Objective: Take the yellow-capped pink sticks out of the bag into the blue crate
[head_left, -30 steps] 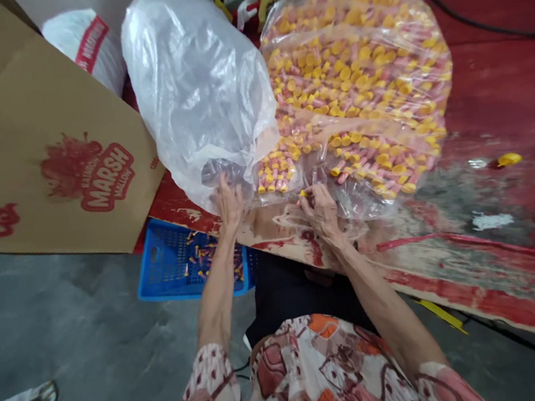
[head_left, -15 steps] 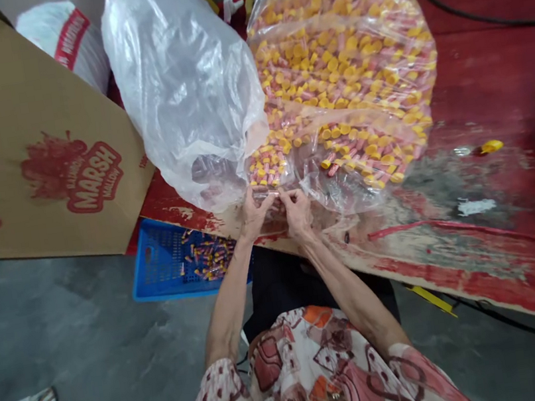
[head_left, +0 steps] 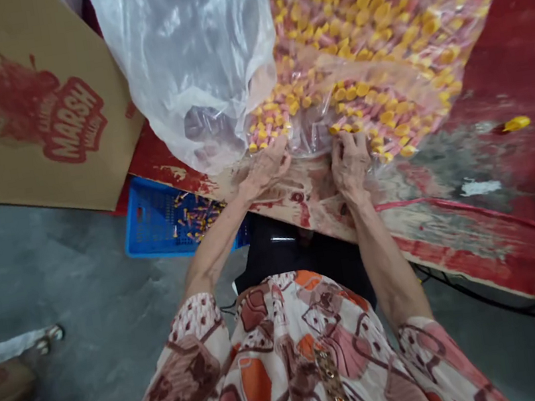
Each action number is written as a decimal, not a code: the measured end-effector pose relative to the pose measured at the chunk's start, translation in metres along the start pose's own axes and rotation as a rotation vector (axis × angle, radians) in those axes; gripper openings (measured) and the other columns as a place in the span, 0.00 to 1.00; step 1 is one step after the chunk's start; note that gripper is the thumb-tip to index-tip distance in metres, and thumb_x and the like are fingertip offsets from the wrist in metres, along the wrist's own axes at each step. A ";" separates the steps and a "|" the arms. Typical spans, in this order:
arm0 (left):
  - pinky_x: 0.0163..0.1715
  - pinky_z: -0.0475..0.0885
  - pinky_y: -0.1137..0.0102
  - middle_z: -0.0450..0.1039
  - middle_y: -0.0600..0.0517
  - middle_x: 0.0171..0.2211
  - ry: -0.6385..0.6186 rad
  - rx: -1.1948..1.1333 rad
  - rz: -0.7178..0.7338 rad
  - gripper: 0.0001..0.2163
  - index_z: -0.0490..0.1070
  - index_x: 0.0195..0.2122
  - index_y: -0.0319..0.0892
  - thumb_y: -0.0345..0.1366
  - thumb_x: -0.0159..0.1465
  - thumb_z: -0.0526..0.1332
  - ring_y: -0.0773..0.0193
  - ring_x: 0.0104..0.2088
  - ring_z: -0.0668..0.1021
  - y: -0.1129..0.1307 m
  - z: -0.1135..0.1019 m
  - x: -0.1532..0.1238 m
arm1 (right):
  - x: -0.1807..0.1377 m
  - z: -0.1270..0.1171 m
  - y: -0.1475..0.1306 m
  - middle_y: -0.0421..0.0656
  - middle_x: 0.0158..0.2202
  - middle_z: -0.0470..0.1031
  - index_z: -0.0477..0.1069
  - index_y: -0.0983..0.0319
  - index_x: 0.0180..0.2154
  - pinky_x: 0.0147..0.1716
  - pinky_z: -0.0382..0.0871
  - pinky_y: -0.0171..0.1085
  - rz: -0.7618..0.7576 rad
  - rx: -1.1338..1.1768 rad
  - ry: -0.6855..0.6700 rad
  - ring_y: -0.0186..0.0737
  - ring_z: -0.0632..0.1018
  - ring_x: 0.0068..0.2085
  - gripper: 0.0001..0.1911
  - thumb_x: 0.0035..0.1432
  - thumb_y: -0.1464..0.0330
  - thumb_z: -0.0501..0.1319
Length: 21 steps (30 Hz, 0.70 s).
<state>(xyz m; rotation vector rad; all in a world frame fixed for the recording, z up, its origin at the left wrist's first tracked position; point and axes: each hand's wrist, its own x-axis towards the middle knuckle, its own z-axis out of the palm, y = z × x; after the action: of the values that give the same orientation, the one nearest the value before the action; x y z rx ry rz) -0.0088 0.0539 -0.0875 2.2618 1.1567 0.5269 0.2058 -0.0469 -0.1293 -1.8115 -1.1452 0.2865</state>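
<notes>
A big clear plastic bag [head_left: 372, 24] full of small pink pieces with yellow caps lies on the worn red table [head_left: 498, 193]. My left hand [head_left: 265, 168] reaches into the bag's open mouth, fingers curled among the pieces at its near edge. My right hand [head_left: 351, 161] presses on the plastic of the same bag a little to the right, fingers bent and gripping the film. A second, mostly empty clear bag [head_left: 196, 57] stands puffed up just left of the full one.
A brown cardboard box [head_left: 27, 109] printed "MARSH" stands at the left. A blue plastic crate [head_left: 170, 218] holding some pink and yellow pieces sits on the grey floor under the table edge. One loose yellow cap [head_left: 516, 122] lies on the table at right.
My hands, pinched together at the bag's mouth half a second ago, have moved apart: the left went into the opening, the right slid right onto the plastic. The camera has moved closer.
</notes>
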 end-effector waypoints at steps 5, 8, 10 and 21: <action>0.57 0.76 0.64 0.83 0.47 0.46 0.006 0.064 -0.080 0.08 0.76 0.54 0.44 0.32 0.75 0.65 0.54 0.49 0.86 0.002 -0.018 -0.034 | 0.002 0.000 0.012 0.57 0.59 0.72 0.77 0.58 0.58 0.63 0.75 0.58 -0.006 -0.104 -0.027 0.58 0.75 0.62 0.18 0.84 0.62 0.50; 0.60 0.77 0.60 0.81 0.48 0.46 0.172 0.169 -0.188 0.09 0.75 0.56 0.44 0.35 0.78 0.62 0.54 0.50 0.85 -0.015 -0.052 -0.086 | 0.003 -0.004 0.009 0.59 0.64 0.70 0.76 0.57 0.57 0.68 0.71 0.57 -0.041 -0.113 0.004 0.56 0.71 0.65 0.15 0.85 0.63 0.52; 0.65 0.77 0.54 0.80 0.45 0.49 0.318 0.238 -0.319 0.08 0.75 0.55 0.45 0.36 0.77 0.62 0.49 0.55 0.84 -0.032 -0.080 -0.131 | 0.004 -0.007 0.004 0.59 0.66 0.70 0.75 0.56 0.55 0.69 0.70 0.58 -0.047 -0.118 -0.020 0.57 0.71 0.66 0.12 0.84 0.64 0.54; 0.65 0.77 0.47 0.84 0.38 0.57 -0.490 0.212 0.067 0.15 0.82 0.60 0.46 0.33 0.76 0.62 0.41 0.61 0.82 0.040 0.024 -0.211 | 0.008 -0.011 0.000 0.56 0.60 0.82 0.74 0.61 0.63 0.67 0.72 0.52 -0.021 -0.171 -0.017 0.49 0.79 0.59 0.18 0.86 0.67 0.50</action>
<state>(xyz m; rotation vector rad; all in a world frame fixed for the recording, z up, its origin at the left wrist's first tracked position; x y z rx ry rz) -0.0877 -0.1464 -0.1020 2.4229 0.9196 -0.1362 0.2167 -0.0466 -0.1217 -1.9478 -1.2313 0.1970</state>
